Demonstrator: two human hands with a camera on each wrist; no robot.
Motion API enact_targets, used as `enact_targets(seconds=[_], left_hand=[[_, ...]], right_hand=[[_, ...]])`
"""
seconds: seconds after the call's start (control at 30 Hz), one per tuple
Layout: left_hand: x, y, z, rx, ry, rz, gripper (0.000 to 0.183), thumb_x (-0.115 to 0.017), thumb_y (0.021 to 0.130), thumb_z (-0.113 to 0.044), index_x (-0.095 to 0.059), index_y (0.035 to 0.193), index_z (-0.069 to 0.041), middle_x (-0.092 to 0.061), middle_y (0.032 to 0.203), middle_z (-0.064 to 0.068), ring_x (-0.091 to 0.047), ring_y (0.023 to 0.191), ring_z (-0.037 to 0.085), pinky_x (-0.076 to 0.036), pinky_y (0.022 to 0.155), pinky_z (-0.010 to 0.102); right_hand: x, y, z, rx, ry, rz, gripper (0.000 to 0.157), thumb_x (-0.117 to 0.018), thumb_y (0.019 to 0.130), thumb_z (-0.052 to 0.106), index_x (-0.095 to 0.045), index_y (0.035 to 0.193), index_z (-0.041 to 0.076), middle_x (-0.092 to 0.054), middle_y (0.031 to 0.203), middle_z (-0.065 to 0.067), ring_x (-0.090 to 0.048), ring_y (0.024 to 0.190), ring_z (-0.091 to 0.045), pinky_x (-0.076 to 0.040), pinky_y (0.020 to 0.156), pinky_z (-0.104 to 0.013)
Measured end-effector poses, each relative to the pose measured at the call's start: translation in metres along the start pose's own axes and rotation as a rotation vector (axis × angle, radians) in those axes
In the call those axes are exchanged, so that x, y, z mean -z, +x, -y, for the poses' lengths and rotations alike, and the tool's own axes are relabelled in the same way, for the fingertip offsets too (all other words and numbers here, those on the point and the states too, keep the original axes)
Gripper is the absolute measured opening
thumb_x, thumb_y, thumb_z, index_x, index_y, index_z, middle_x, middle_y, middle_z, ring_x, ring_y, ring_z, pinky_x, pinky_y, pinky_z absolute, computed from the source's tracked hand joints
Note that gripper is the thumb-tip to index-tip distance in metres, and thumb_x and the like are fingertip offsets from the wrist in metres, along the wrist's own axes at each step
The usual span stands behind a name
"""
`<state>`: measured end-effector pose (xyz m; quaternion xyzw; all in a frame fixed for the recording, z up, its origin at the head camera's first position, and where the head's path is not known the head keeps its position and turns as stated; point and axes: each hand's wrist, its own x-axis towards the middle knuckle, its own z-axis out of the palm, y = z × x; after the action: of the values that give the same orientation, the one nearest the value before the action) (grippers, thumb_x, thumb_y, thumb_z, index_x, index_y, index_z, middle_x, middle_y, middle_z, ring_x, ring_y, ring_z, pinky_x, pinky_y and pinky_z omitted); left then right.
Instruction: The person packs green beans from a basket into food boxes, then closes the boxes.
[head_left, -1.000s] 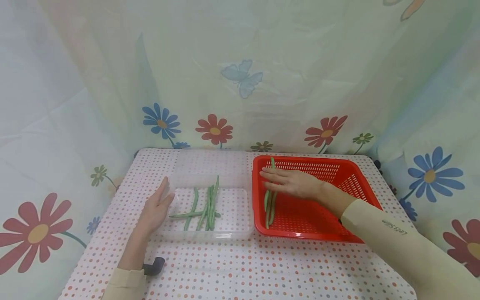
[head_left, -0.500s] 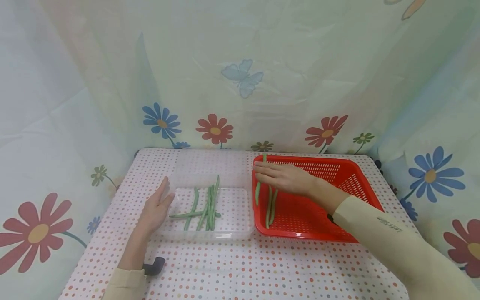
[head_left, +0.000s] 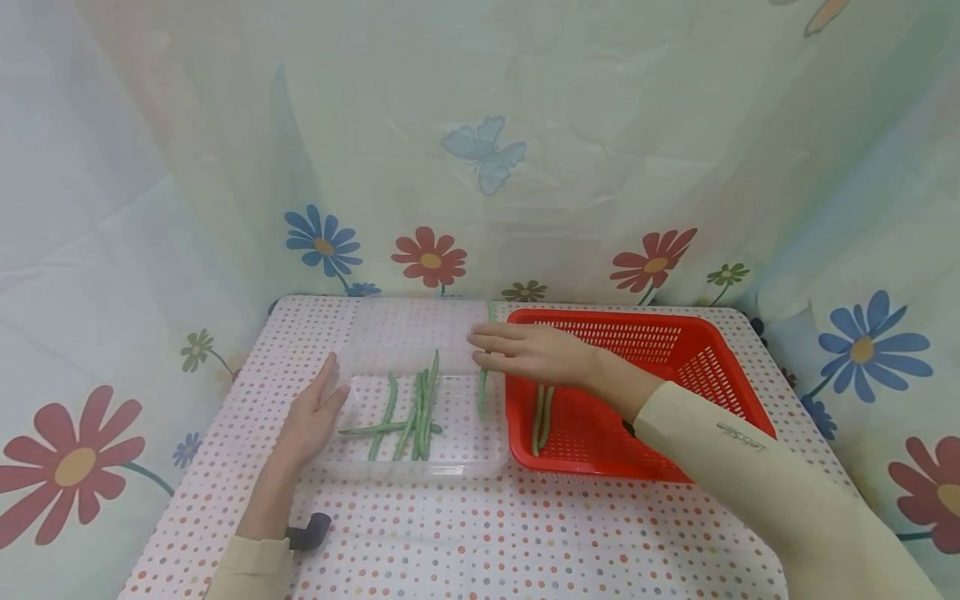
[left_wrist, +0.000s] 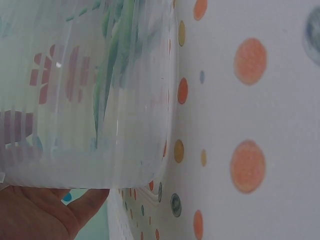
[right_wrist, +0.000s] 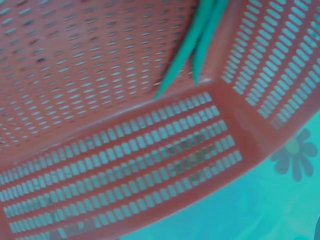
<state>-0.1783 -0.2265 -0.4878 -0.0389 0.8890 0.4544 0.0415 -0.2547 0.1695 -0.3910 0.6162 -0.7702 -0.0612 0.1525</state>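
My right hand (head_left: 534,353) pinches a long green bean (head_left: 482,393) over the right side of a clear plastic container (head_left: 447,470). The bean hangs lengthwise, its far end poking out beyond the fingers. Several green beans (head_left: 423,417) lie in the container, one crosswise under the others. My left hand (head_left: 309,418) rests at the container's left side with fingers extended; the left wrist view shows its fingers (left_wrist: 90,205) right at the clear wall. Two beans (right_wrist: 192,45) lie inside the red basket (right_wrist: 150,102); the right hand itself is out of the right wrist view.
The red basket (head_left: 600,429) with slotted walls stands just right of the container. Behind the container lies its clear lid (head_left: 412,329), folded back. A dotted cloth (head_left: 465,542) covers the table, and a flowered curtain (head_left: 570,167) hangs around the back and sides.
My right hand has moved left with the bean, out from over the red basket to the container's right side. The left hand and the beans in the container have stayed put.
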Motion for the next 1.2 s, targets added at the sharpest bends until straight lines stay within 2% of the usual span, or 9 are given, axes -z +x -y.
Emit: enact_targets(seconds=[0.1,0.23,0.37,0.57,0.83,0.97,1.1,1.2], left_hand=[[0.0,0.0,0.0,0.003,0.004,0.002,0.065,-0.04,0.112,-0.044,-0.005,0.167,-0.041,-0.014,0.176,0.002,-0.011,0.163,0.033,-0.012,0.131,0.061],[0.001,0.0,-0.001,0.006,0.005,0.005,0.065,-0.04,0.112,-0.044,-0.005,0.167,-0.04,-0.014,0.176,0.002,-0.011,0.163,0.032,-0.011,0.132,0.061],[0.0,0.0,-0.001,0.002,0.002,0.0,0.066,-0.04,0.112,-0.043,-0.007,0.168,-0.037,-0.014,0.176,0.002,-0.011,0.163,0.032,-0.012,0.132,0.06],[0.0,0.0,0.0,0.001,0.004,-0.001,0.066,-0.04,0.111,-0.046,-0.006,0.167,-0.04,-0.014,0.176,0.001,-0.012,0.163,0.032,-0.012,0.132,0.06],[0.0,0.002,0.003,-0.014,0.013,-0.003,0.065,-0.039,0.112,-0.045,-0.005,0.167,-0.04,-0.015,0.176,0.002,-0.013,0.163,0.033,-0.012,0.132,0.06],[0.0,0.002,0.003,-0.017,0.012,-0.005,0.065,-0.039,0.112,-0.044,-0.005,0.167,-0.039,-0.015,0.176,0.003,-0.013,0.163,0.033,-0.012,0.131,0.06],[0.0,0.002,0.003,-0.018,0.01,-0.006,0.065,-0.04,0.112,-0.042,-0.006,0.167,-0.039,-0.015,0.176,0.003,-0.012,0.163,0.033,-0.012,0.132,0.06],[0.0,0.002,0.003,-0.017,0.006,-0.005,0.065,-0.04,0.112,-0.041,-0.006,0.167,-0.039,-0.015,0.176,0.003,-0.012,0.163,0.033,-0.012,0.132,0.06]], right_hand=[[0.0,0.012,0.003,0.065,-0.054,-0.051,0.071,-0.085,0.087,0.016,-0.053,0.15,0.011,-0.054,0.156,-0.011,-0.049,0.146,-0.029,-0.052,0.114,-0.038],[-0.003,0.027,0.005,0.151,-0.07,-0.155,0.066,-0.085,0.087,0.014,-0.055,0.146,0.008,-0.059,0.151,-0.012,-0.054,0.141,-0.03,-0.054,0.112,-0.037],[-0.006,0.04,0.008,0.193,-0.05,-0.183,0.061,-0.082,0.09,0.012,-0.056,0.145,0.007,-0.059,0.15,-0.014,-0.055,0.14,-0.03,-0.053,0.113,-0.037],[-0.006,0.052,0.016,0.21,-0.051,-0.144,0.055,-0.076,0.096,0.016,-0.056,0.146,0.008,-0.057,0.153,-0.012,-0.053,0.143,-0.028,-0.049,0.117,-0.036],[-0.007,0.06,0.025,0.178,-0.045,-0.045,0.06,-0.077,0.095,0.02,-0.052,0.15,0.013,-0.053,0.158,-0.008,-0.048,0.148,-0.026,-0.048,0.118,-0.034],[-0.007,0.067,0.03,0.169,-0.079,-0.015,0.058,-0.076,0.097,0.022,-0.053,0.149,0.015,-0.053,0.158,-0.006,-0.048,0.148,-0.024,-0.05,0.115,-0.031],[-0.008,0.075,0.034,0.159,-0.094,0.047,0.053,-0.074,0.099,0.023,-0.054,0.148,0.017,-0.052,0.159,-0.004,-0.046,0.149,-0.022,-0.047,0.118,-0.031],[-0.007,0.08,0.037,0.152,-0.09,0.101,0.056,-0.074,0.099,0.025,-0.053,0.15,0.019,-0.05,0.16,-0.004,-0.045,0.151,-0.022,-0.044,0.121,-0.031]])
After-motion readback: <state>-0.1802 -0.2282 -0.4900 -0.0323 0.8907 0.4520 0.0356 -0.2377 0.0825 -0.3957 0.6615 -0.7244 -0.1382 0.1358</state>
